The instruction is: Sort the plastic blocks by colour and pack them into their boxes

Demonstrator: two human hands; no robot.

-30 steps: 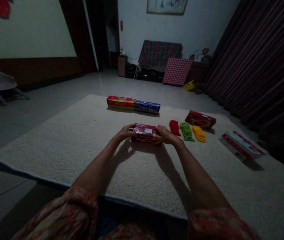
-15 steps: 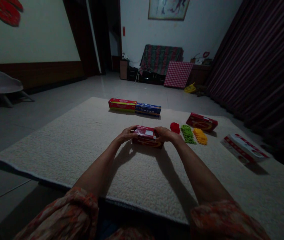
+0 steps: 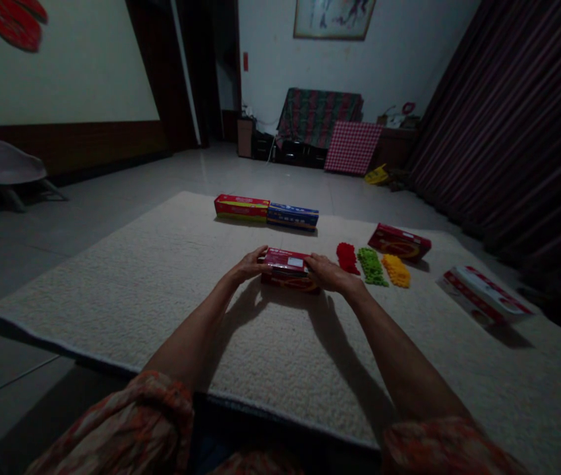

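A dark red box point(image 3: 290, 280) with a white label on top stands on the cream textured mat point(image 3: 151, 264), in front of me. My left hand point(image 3: 253, 265) grips its left end, thumb on the near side. At the right end, my right hand point(image 3: 324, 270) is closed on the same box. To the right lie a red piece point(image 3: 347, 257), a green piece point(image 3: 372, 266) and a yellow piece point(image 3: 395, 270), side by side.
Behind stand a red and yellow box point(image 3: 242, 208) and a blue box point(image 3: 293, 216), end to end. Another dark red box point(image 3: 399, 243) is at the right rear, and a white and red box point(image 3: 485, 294) sits farther right.
My right hand has shifted slightly, uncovering more of the red piece beside it. The box between my hands has hardly moved.
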